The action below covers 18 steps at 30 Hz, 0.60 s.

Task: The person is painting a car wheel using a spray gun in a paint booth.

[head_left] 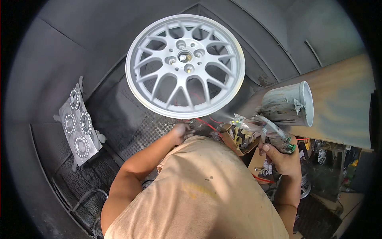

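A large alloy wheel (182, 81), pale silver-white with many thin spokes, is level in front of me at the top centre. My right hand (280, 157) is closed around a spray gun (264, 129) wrapped in clear plastic, with green at its rear. Above the gun is a paint-streaked white cup (284, 103), tilted. A faint mist leaves the nozzle toward the wheel's lower right rim. Near the wheel's lower edge and close to my shirt, my left hand (183, 132) holds nothing visible; its fingers are loosely bent and a little apart.
At left stands a tilted silver panel (80, 137) with several round perforated caps. A cardboard box (238, 143) of scraps lies beyond my right hand. Red hose (205, 122) runs below the wheel. Grey booth walls (99, 28) curve around; a brown board (338, 107) leans at right.
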Each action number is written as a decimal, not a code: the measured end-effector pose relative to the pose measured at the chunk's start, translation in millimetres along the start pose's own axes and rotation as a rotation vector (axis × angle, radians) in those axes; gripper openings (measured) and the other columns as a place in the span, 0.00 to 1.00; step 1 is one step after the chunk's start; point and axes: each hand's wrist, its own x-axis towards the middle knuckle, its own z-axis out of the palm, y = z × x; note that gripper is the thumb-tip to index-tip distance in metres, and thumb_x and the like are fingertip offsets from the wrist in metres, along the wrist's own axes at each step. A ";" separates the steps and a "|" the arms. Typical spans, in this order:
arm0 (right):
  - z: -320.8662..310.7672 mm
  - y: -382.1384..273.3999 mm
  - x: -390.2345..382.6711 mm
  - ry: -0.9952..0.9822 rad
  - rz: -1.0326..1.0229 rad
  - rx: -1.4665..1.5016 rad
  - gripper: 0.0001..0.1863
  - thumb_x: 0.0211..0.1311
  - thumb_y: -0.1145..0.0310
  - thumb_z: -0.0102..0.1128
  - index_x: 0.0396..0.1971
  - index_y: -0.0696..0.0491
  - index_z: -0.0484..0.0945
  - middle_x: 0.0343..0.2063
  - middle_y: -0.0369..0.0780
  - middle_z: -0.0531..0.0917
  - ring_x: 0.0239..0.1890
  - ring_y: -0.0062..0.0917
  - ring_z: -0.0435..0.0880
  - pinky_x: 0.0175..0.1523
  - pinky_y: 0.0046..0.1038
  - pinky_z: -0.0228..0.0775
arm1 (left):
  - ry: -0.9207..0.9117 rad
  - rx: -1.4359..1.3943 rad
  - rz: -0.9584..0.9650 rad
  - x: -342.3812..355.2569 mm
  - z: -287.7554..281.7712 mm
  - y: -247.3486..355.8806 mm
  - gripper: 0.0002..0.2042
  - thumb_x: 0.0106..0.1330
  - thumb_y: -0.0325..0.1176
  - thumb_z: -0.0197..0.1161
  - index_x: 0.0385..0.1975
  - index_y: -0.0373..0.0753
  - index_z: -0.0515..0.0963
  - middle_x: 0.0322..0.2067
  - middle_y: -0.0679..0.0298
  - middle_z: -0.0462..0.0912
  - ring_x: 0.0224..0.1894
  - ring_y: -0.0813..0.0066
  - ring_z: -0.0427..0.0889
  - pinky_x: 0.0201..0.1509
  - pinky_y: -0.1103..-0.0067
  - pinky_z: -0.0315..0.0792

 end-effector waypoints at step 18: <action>-26.1 77.4 4.7 0.274 -0.065 0.136 0.09 0.65 0.68 0.69 0.36 0.58 0.80 0.23 0.31 0.81 0.19 0.11 0.72 0.23 0.17 0.61 | 0.100 0.053 0.265 18.7 0.2 17.6 0.20 0.77 0.38 0.42 0.60 0.33 0.72 0.57 0.51 0.77 0.55 0.56 0.78 0.61 0.61 0.73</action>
